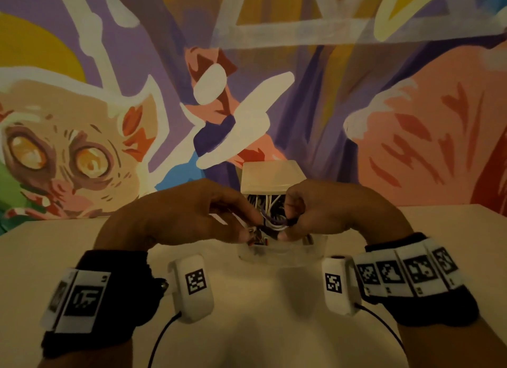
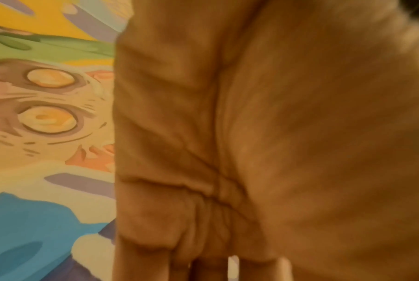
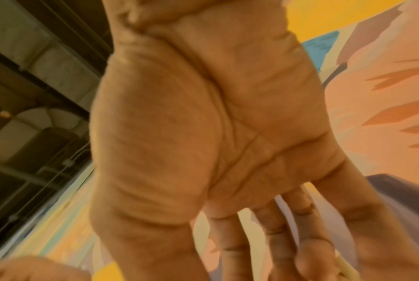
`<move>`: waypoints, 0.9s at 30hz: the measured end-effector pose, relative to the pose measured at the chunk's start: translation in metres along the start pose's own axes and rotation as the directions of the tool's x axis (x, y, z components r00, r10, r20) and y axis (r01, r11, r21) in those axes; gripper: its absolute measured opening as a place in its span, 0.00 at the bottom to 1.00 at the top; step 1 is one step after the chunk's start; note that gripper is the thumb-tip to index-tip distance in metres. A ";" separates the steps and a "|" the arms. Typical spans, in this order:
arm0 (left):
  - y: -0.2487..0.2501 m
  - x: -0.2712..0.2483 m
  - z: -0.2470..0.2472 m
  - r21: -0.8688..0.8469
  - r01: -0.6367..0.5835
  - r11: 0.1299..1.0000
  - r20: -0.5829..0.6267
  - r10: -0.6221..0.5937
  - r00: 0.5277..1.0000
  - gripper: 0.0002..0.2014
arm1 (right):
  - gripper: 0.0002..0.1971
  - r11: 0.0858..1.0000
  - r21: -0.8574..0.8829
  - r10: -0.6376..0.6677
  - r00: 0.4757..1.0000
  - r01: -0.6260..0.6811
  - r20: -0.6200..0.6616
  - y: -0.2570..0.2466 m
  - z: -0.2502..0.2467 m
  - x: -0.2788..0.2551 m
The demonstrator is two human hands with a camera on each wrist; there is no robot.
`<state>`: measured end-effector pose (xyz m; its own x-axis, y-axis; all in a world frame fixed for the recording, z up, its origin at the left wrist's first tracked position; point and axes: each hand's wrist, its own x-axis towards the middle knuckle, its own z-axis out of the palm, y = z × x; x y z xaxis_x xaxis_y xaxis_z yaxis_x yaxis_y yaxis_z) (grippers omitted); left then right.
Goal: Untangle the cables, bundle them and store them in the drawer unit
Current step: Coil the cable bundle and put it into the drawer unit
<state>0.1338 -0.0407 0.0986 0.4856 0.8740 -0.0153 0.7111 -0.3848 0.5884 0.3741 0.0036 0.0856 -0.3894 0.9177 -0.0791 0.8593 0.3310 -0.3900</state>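
Observation:
A small coil of purple and white cables (image 1: 274,220) hangs between both hands in the head view. My left hand (image 1: 241,226) pinches its left end and my right hand (image 1: 288,225) grips its right side with curled fingers. Just below them stands the pulled-out clear drawer (image 1: 282,253), with connector ends showing inside. Behind it is the white drawer unit (image 1: 271,177), with more white and dark cables (image 1: 267,201) in its open slot. The two wrist views show only my palms, left hand (image 2: 263,152) and right hand (image 3: 215,133); the cables are hidden there.
The pale table (image 1: 247,312) stretches from the near edge to a painted mural wall (image 1: 82,148) right behind the drawer unit. White wrist cameras (image 1: 193,285) with black leads sit on both my forearms.

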 end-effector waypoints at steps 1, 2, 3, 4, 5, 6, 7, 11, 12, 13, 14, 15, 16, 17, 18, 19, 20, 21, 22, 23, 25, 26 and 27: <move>0.001 -0.001 0.000 0.002 0.000 1.000 0.031 0.000 1.000 0.14 | 0.16 1.000 -0.005 0.013 1.000 -0.013 -0.008 -0.001 0.003 0.003; 0.001 0.001 0.002 0.010 0.003 1.000 0.041 -0.003 0.999 0.13 | 0.16 1.000 -0.007 0.022 1.000 -0.022 -0.016 -0.002 0.005 0.004; 0.001 0.003 0.004 0.021 0.003 1.000 0.032 -0.004 0.999 0.13 | 0.17 1.000 -0.010 0.022 0.999 -0.023 -0.024 -0.002 0.005 0.005; 0.000 0.006 0.006 0.034 -0.005 0.999 0.017 0.004 1.000 0.12 | 0.17 1.000 -0.016 0.015 0.999 -0.016 -0.030 -0.002 0.005 0.004; -0.001 0.010 0.009 0.049 -0.019 0.999 0.002 0.019 1.000 0.11 | 0.17 1.000 -0.023 0.003 0.999 -0.004 -0.033 -0.002 0.003 0.002; -0.002 0.013 0.012 0.067 -0.029 0.997 -0.014 0.030 0.999 0.10 | 0.17 1.000 -0.028 -0.014 0.999 0.013 -0.030 -0.001 0.000 0.000; -0.002 0.016 0.015 0.084 -0.030 0.996 -0.033 0.032 0.999 0.10 | 0.17 0.999 -0.025 -0.030 0.999 0.029 -0.021 0.001 -0.003 -0.001; -0.004 0.025 0.019 0.117 -0.003 0.993 -0.089 0.013 0.996 0.08 | 0.19 0.997 -0.003 -0.078 0.997 0.078 0.009 0.004 -0.010 -0.007; -0.005 0.026 0.020 0.123 -0.003 0.992 -0.084 0.014 0.996 0.08 | 0.18 0.997 0.006 -0.079 0.997 0.079 0.010 0.003 -0.010 -0.008; -0.006 0.027 0.021 0.126 -0.005 0.992 -0.078 0.015 0.997 0.09 | 0.19 0.997 0.009 -0.076 0.997 0.076 0.008 0.002 -0.009 -0.007; -0.006 0.027 0.021 0.131 -0.003 0.991 -0.072 0.013 0.997 0.09 | 0.19 0.997 -0.001 -0.072 0.997 0.073 0.006 0.001 -0.007 -0.006; -0.006 0.027 0.020 0.138 0.000 0.990 -0.068 0.009 0.998 0.08 | 0.20 0.997 -0.019 -0.070 0.998 0.070 0.004 0.000 -0.006 -0.005; -0.005 0.026 0.019 0.148 0.003 0.989 -0.061 0.006 0.998 0.08 | 0.20 0.997 -0.036 -0.072 0.997 0.072 0.001 -0.001 -0.005 -0.004; -0.004 0.025 0.018 0.157 0.004 0.988 -0.057 0.005 0.998 0.09 | 0.20 0.996 -0.047 -0.073 0.997 0.073 0.000 -0.001 -0.004 -0.004; -0.003 0.023 0.016 0.166 0.010 0.986 -0.060 0.000 0.998 0.09 | 0.20 0.996 -0.054 -0.074 0.997 0.074 0.003 -0.001 -0.005 -0.005; -0.002 0.021 0.015 0.171 0.016 0.985 -0.073 -0.003 0.997 0.10 | 0.20 0.995 -0.063 -0.073 0.997 0.073 0.007 -0.001 -0.006 -0.005; -0.001 0.018 0.013 0.173 0.020 0.985 -0.095 -0.003 0.995 0.11 | 0.20 0.995 -0.073 -0.074 0.997 0.074 0.010 -0.001 -0.006 -0.006; -0.001 0.016 0.010 0.171 0.021 0.985 -0.122 0.000 0.993 0.11 | 0.21 0.994 -0.081 -0.074 0.997 0.074 0.011 -0.002 -0.007 -0.007; -0.001 0.015 0.008 0.166 0.022 0.986 -0.150 0.003 0.989 0.10 | 0.22 0.994 -0.084 -0.069 0.998 0.070 0.013 -0.002 -0.006 -0.007; -0.001 0.013 0.007 0.155 0.023 0.988 -0.181 0.006 0.983 0.09 | 0.23 0.994 -0.087 -0.063 0.998 0.064 0.015 -0.002 -0.006 -0.007; -0.002 0.012 0.003 0.137 0.023 0.990 -0.240 0.011 0.971 0.07 | 0.25 0.994 -0.099 -0.055 0.998 0.056 0.010 -0.005 -0.004 -0.006; -0.003 0.011 0.002 0.135 0.024 0.991 -0.259 0.012 0.966 0.07 | 0.26 0.993 -0.105 -0.051 0.999 0.051 0.008 -0.006 -0.003 -0.006; -0.003 0.011 0.002 0.129 0.023 0.991 -0.268 0.012 0.963 0.06 | 0.25 0.993 -0.113 -0.044 0.999 0.044 0.002 -0.008 -0.002 -0.005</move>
<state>0.1379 -0.0305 0.0954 0.3402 0.9168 0.2092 0.7820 -0.3994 0.4786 0.3698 -0.0028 0.0903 -0.4274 0.9018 -0.0634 0.8733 0.3937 -0.2870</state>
